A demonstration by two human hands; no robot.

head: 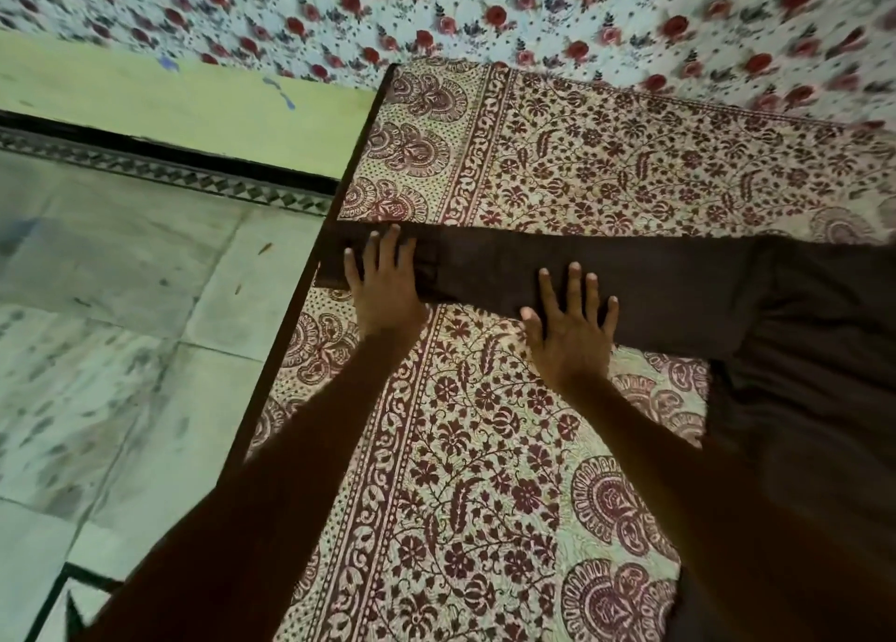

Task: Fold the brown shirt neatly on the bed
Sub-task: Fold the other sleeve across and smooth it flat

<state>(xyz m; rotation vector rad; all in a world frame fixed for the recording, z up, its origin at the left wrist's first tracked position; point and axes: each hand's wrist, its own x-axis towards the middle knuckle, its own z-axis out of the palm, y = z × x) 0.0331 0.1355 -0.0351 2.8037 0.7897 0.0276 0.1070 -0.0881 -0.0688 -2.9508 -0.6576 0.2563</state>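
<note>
Two hands — left hand (383, 277), right hand (572, 321) — fingers spread, pressing flat on sleeve (679, 282) of brown shirt (814, 374) | risk: cuff (332, 265) at bed (485, 471) edge may slip off if pushed outward

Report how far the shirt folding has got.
Done: the brown shirt lies spread on the bed, one sleeve stretched toward its edge. In hand: left hand and right hand press flat on that sleeve. Left: no fold shows yet; sleeve and body remain to fold.
</note>
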